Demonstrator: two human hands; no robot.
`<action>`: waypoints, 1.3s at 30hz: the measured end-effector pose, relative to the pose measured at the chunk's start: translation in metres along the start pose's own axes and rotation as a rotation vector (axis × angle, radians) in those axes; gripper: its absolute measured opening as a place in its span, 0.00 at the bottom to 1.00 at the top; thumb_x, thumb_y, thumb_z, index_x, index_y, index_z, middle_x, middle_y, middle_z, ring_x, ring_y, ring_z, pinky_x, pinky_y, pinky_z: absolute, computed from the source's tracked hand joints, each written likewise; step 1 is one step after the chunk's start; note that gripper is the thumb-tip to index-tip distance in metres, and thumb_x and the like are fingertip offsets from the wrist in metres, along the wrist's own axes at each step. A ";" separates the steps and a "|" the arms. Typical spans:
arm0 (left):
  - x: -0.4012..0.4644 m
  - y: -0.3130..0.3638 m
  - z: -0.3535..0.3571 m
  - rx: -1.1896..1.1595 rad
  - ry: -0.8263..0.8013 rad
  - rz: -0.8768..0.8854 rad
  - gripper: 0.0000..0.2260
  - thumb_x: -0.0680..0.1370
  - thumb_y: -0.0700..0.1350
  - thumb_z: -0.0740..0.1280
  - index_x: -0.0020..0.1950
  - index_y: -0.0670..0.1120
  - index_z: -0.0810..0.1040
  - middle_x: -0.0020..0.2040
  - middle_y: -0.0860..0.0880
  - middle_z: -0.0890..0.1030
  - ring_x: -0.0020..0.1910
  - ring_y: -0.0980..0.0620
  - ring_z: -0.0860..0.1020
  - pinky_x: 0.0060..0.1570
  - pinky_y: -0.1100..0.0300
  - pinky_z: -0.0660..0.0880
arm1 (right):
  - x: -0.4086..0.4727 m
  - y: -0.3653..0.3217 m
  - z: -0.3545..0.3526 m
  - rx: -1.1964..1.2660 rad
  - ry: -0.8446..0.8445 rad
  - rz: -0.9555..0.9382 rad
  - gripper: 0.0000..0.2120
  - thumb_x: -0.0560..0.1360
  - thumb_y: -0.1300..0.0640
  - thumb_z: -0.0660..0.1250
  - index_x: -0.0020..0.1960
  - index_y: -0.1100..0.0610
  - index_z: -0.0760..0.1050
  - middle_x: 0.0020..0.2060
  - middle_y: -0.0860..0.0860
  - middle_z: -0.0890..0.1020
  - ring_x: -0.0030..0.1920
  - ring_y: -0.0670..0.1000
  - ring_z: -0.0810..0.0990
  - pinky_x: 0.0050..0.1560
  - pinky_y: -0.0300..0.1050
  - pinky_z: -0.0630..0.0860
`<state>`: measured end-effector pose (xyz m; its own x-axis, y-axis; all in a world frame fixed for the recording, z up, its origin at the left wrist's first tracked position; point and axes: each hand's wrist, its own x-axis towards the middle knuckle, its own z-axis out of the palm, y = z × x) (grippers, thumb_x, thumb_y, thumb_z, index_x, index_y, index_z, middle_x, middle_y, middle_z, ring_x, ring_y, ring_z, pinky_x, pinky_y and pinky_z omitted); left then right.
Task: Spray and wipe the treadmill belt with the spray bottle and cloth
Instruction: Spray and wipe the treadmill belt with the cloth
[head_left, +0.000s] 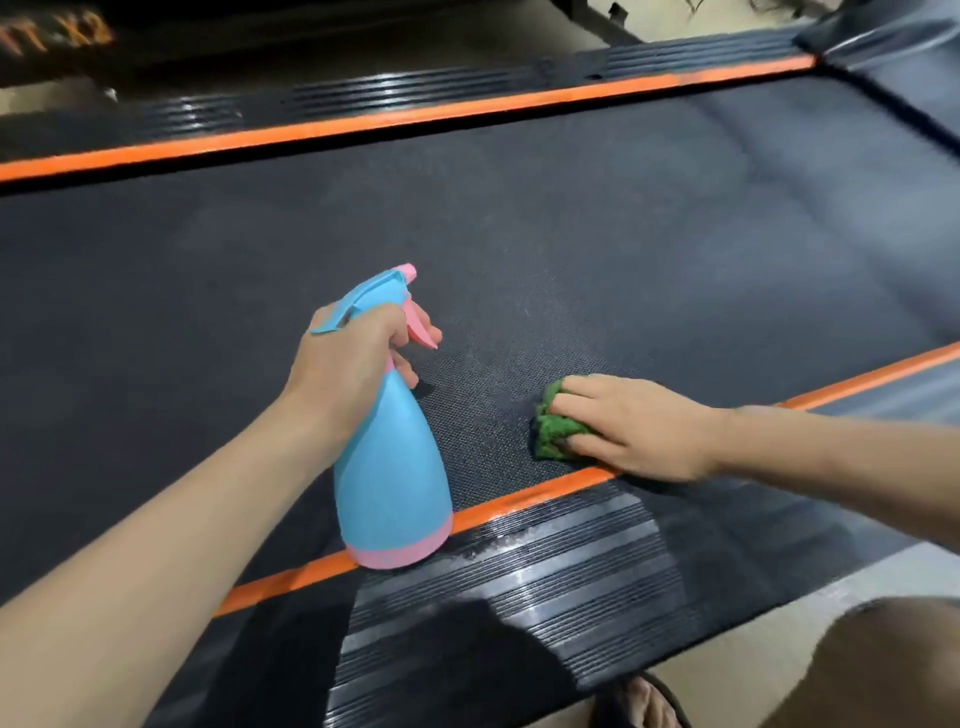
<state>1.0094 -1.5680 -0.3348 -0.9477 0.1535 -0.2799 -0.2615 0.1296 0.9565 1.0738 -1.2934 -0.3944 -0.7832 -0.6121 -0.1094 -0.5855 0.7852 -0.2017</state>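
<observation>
1. Left hand (353, 364) grips the neck of the spray bottle (389, 457), fingers curled round it; one finger lies on the pink trigger (421, 327) just ahead of the grip. Bottle is upright, nozzle pointing away from the person, out over the treadmill belt (519, 234).
2. Bottle body hangs below the grip, its pink base over the near orange stripe (524, 501); cannot tell whether it touches.
3. Handling, judged: rigid smooth plastic, opaque, so the fill level is unknown. Weight would sit low, under the hand. The neck is the right hold; the wide body looks slippery if wet.
4. Right hand (634, 426) lies flat on the green cloth (553, 428), fingers nearly straight, pressing rather than pinching. Cloth is bunched under the fingertips, on the belt beside the orange stripe.
5. Cloth, judged: soft, light, crumples easily; downward palm pressure keeps it moving with the hand.
6. A pale damp-looking patch shows on the belt between the two hands.
</observation>
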 end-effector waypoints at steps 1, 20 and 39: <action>-0.001 0.000 -0.002 -0.009 -0.012 0.002 0.21 0.73 0.40 0.61 0.46 0.64 0.87 0.50 0.49 0.89 0.26 0.53 0.75 0.43 0.54 0.73 | 0.023 -0.015 0.008 0.019 0.022 -0.015 0.09 0.82 0.48 0.56 0.57 0.51 0.68 0.53 0.51 0.75 0.52 0.54 0.74 0.59 0.49 0.72; -0.005 -0.010 -0.019 -0.099 -0.042 0.007 0.21 0.66 0.47 0.63 0.54 0.47 0.87 0.50 0.49 0.89 0.26 0.53 0.75 0.32 0.65 0.74 | 0.112 -0.054 0.022 0.004 0.126 0.135 0.14 0.79 0.47 0.56 0.61 0.53 0.66 0.57 0.54 0.75 0.55 0.58 0.77 0.50 0.52 0.75; -0.019 0.000 -0.011 -0.081 0.051 0.022 0.17 0.72 0.39 0.61 0.43 0.54 0.87 0.52 0.44 0.89 0.27 0.52 0.73 0.31 0.62 0.71 | 0.115 -0.030 0.007 -0.118 0.047 -0.075 0.18 0.82 0.48 0.59 0.69 0.53 0.69 0.64 0.54 0.74 0.59 0.58 0.78 0.46 0.54 0.79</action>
<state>1.0252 -1.5818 -0.3284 -0.9609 0.1055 -0.2560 -0.2523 0.0465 0.9665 1.0023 -1.3880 -0.4075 -0.7437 -0.6665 -0.0525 -0.6610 0.7448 -0.0918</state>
